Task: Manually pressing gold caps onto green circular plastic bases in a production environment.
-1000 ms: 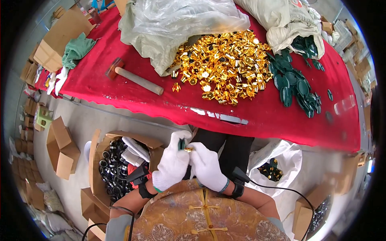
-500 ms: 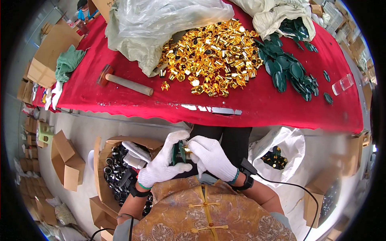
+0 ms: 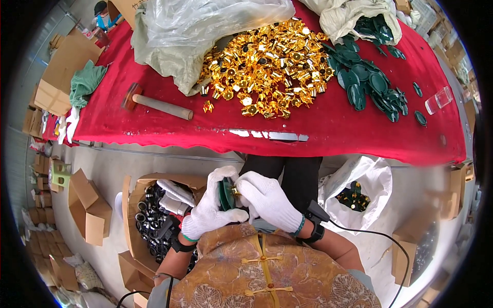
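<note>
White knitted gloves cover both hands, held together over my lap. My left hand is closed around a dark green disc, gripping it by the edge between thumb and fingers. A small gold fitting sits against the disc's right face. My right hand pinches that gold fitting with its fingertips, which partly hide it. Beyond them on the red-covered table lie a heap of shiny gold fittings and a pile of green discs.
A mallet and a clear cup lie on the table. To my left, a cardboard box holds black rings. At right, a white sack contains green and gold pieces. A cable trails from my right wrist.
The right hand has moved slightly left, closer to the left hand. More of the green disc's face shows now, with the gold fitting against it.
</note>
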Demonstrator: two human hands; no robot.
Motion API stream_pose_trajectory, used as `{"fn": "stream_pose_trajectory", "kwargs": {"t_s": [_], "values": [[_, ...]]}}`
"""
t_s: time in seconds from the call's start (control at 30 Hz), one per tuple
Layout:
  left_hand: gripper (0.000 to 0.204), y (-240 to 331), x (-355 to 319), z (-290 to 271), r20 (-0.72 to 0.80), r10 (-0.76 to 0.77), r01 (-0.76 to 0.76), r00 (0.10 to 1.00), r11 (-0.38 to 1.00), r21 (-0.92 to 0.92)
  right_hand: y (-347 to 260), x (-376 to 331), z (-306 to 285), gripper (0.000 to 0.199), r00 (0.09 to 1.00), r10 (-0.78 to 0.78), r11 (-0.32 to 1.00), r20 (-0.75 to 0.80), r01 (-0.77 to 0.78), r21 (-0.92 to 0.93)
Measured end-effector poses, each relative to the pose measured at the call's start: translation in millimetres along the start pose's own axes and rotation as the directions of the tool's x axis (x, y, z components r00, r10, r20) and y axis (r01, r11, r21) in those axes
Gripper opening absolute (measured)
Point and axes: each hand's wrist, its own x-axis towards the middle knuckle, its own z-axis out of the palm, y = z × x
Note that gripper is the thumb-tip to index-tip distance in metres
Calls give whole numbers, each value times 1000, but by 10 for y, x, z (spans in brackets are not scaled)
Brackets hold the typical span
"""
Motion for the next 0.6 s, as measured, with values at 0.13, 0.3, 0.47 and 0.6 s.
{"fn": "stream_pose_trajectory", "kwargs": {"t_s": [0.13,0.3,0.47,0.6], "values": [[97,82,18,1,-67,-43,36,997,994,-107,-18,-38,16,49,858,-514,733,-20,427,-530],[90,97,-54,10,45,-206,209,978,924,-321,118,-51,-37,53,719,-652,319,241,548,-773],[94,-10,-212,116,23,2,2,1000,986,-169,188,-226,73,52,725,-655,345,213,537,-770],[92,-60,-249,121,46,165,-164,985,986,-12,172,-346,78,45,776,-586,404,235,530,-746]]}}
